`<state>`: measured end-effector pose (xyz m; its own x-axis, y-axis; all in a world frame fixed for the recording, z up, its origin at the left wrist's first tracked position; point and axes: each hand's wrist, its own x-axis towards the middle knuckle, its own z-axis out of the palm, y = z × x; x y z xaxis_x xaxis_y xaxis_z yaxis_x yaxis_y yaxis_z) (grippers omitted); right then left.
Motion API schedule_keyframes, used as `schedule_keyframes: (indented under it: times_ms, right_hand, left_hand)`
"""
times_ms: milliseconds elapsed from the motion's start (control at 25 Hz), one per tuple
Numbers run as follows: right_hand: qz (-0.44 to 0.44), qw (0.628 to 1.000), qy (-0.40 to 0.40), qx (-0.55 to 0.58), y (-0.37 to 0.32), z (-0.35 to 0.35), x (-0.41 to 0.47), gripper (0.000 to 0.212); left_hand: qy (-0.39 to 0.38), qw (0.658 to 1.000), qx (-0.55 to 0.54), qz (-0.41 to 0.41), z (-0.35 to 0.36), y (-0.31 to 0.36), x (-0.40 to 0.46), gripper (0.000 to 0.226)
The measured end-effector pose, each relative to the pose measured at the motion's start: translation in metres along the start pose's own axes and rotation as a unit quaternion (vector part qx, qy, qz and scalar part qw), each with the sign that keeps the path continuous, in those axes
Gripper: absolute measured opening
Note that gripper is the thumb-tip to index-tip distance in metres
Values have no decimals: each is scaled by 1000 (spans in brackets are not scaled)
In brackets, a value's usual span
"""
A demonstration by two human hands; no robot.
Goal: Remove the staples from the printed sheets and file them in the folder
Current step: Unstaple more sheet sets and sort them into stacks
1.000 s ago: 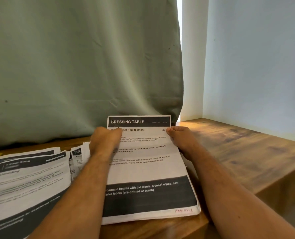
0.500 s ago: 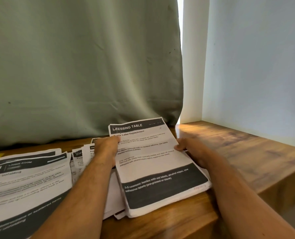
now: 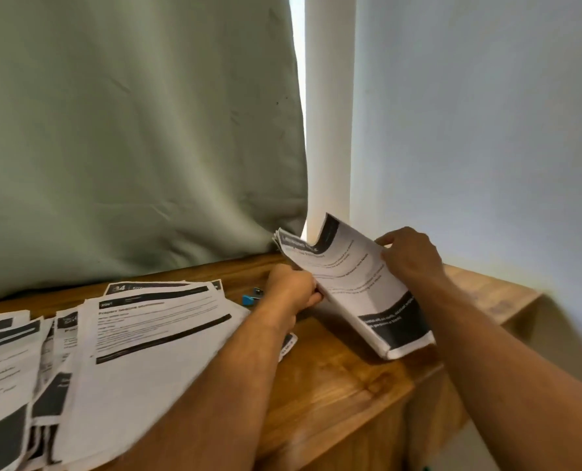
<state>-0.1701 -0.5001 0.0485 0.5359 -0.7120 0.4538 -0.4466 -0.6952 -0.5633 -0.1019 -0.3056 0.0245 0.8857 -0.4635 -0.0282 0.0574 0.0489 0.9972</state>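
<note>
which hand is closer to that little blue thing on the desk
Left. The left hand grips the near edge of the lifted stack of sheets just right of the small blue object; the right hand holds the stack's far side, farther away.

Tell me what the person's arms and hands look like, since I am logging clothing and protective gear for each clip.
Both forearms are bare as far as the frame shows: no sleeves in view. The left hand and right hand wear no gloves, and no watch, bracelet or ring can be seen.
</note>
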Motion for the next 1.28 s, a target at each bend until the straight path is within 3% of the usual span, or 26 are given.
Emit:
schedule_keyframes:
  times_ms: [120, 280, 400, 560, 720, 840, 920, 1000, 1160, 1280]
  right_hand:
    - [-16, 999, 7, -51, 19, 15, 6, 33]
    - [-7, 999, 8, -43, 47, 38, 19, 36]
    - [12, 999, -22, -24, 71, 51, 25, 40]
    - [5, 999, -38, -33, 84, 61, 26, 32]
    - [-38, 994, -17, -101, 65, 51, 13, 34]
    - [-124, 992, -7, -19, 18, 44, -8, 34]
    - [-180, 982, -47, 33, -26, 42, -20, 31]
    - [-230, 966, -110, 48, -70, 45, -32, 31]
    - [-246, 941, -230, 14, -134, 73, -61, 27]
    - [-216, 942, -256, -27, -147, 109, -71, 17]
  left_hand:
    - [-13, 1000, 23, -13, 26, -24, 19, 31]
    - [10, 987, 158, 18, 29, -39, 32, 24]
    - [48, 958, 276, 66, 30, -39, 26, 27]
    - [35, 901, 421, 100, 33, -45, 16, 22]
    - [53, 930, 337, 140, 28, -35, -3, 34]
    - [107, 954, 226, 167, 11, -17, -21, 33]
    - [139, 954, 204, 168, -19, -1, -28, 37]
    - [167, 930, 281, 171, -63, 16, -31, 33]
    - [187, 806, 551, 108, -166, 28, -34, 17]
    - [187, 755, 625, 63, -214, 13, -41, 23]
